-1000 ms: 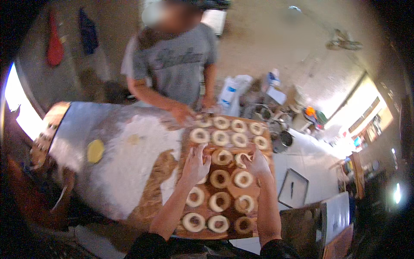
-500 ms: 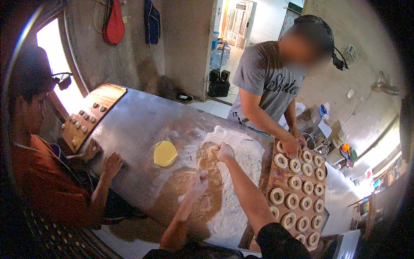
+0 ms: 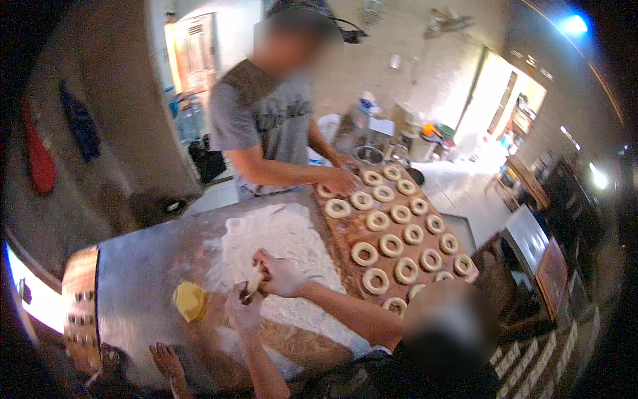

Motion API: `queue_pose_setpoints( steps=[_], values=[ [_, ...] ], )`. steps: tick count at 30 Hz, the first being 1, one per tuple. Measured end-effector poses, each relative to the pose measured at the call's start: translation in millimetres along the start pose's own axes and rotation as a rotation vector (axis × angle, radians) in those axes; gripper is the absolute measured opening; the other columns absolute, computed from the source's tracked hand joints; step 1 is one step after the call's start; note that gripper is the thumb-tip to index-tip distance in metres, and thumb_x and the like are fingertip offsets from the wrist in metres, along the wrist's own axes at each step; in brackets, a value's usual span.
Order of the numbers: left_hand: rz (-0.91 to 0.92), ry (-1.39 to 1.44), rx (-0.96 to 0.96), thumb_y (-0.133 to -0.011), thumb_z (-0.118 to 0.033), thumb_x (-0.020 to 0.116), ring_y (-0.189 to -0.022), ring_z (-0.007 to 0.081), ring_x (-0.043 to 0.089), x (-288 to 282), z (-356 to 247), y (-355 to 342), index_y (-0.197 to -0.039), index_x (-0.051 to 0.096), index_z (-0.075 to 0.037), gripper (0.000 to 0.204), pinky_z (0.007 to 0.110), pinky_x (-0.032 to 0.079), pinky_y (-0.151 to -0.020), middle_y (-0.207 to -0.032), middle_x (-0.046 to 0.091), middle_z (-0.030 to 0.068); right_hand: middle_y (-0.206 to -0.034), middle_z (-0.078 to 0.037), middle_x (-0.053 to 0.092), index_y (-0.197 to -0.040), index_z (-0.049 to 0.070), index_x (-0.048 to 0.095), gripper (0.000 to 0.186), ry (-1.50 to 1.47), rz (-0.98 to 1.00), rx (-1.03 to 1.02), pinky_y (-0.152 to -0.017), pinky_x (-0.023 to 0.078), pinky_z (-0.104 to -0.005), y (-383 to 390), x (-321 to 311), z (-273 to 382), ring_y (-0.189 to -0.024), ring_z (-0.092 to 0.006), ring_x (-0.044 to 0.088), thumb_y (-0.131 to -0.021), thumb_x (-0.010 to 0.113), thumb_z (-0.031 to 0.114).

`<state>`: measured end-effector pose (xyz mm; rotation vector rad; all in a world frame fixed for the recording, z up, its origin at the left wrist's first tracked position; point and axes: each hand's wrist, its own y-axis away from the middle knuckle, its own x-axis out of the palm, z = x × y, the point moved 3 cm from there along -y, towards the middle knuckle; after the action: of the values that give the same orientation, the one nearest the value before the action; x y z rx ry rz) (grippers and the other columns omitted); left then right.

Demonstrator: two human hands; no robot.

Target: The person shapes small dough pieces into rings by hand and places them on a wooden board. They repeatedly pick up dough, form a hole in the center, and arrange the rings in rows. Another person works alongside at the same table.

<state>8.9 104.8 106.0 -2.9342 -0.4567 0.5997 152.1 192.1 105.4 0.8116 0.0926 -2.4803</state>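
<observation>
The person's left hand (image 3: 243, 310) and right hand (image 3: 282, 275) meet above the floured part of the counter (image 3: 143, 266), their curled fingers gripping a small pale piece of dough (image 3: 254, 282) between them; its exact shape is partly hidden by the hands. Below and around it spreads a wide patch of white flour (image 3: 272, 233), scraped thin in places toward the near edge. A flat yellow lump (image 3: 191, 301) lies on the counter to the left of the hands, near the left one and apart from it. On the right, a wooden board (image 3: 352, 230) carries many rings of dough (image 3: 397, 272) in rough rows. Across the counter a co-worker in a grey shirt (image 3: 266, 106) has both hands over the far end of this board, one of them close to the rings there. At the lower left, another person's hand (image 3: 168, 362) is spread at the counter's near edge.
</observation>
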Motion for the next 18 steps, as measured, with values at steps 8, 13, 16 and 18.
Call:
queue_pose_setpoints(
  steps=[8,13,16,18],
  values=[
    [-0.440,0.032,0.415,-0.085,-0.003,0.063,-0.092,0.0334,0.060,41,37,-6,-0.136,0.046,0.002,0.053,0.041,0.050,-0.082,-0.110,0.059,0.0190,-0.112,-0.007,0.057,-0.143,0.008,0.040,0.066,-0.685,0.229,-0.334,-0.089,0.048,-0.0356,33,-5,-7,-0.100,-0.0153,0.057,-0.088,0.070,0.028],
    [0.061,0.763,0.179,-0.093,-0.019,0.059,-0.098,0.0189,0.058,62,3,28,-0.137,0.042,-0.002,0.050,0.033,0.051,-0.080,-0.114,0.055,0.0121,-0.094,-0.003,0.057,-0.139,0.011,0.044,0.049,-0.396,-0.066,-0.196,-0.082,0.045,-0.0317,69,-32,-16,-0.085,-0.0149,0.056,-0.103,0.052,0.042],
    [-0.100,0.825,0.067,-0.100,-0.030,0.054,-0.094,0.0182,0.057,87,-26,48,-0.132,0.046,-0.003,0.042,0.034,0.049,-0.083,-0.103,0.058,0.0117,-0.080,-0.001,0.057,-0.137,0.011,0.046,0.051,-0.394,0.004,-0.167,-0.074,0.046,-0.0324,85,-35,-13,-0.079,-0.0171,0.057,-0.105,0.045,0.050],
    [-0.141,0.425,0.089,-0.104,-0.030,0.047,-0.091,0.0192,0.057,98,-40,50,-0.125,0.049,-0.003,0.035,0.036,0.048,-0.082,-0.102,0.058,0.0130,-0.082,-0.002,0.060,-0.143,0.012,0.042,0.057,-1.174,0.067,-0.139,-0.072,0.046,-0.0337,92,-39,-17,-0.081,-0.0176,0.060,-0.106,0.040,0.055]
  ],
)
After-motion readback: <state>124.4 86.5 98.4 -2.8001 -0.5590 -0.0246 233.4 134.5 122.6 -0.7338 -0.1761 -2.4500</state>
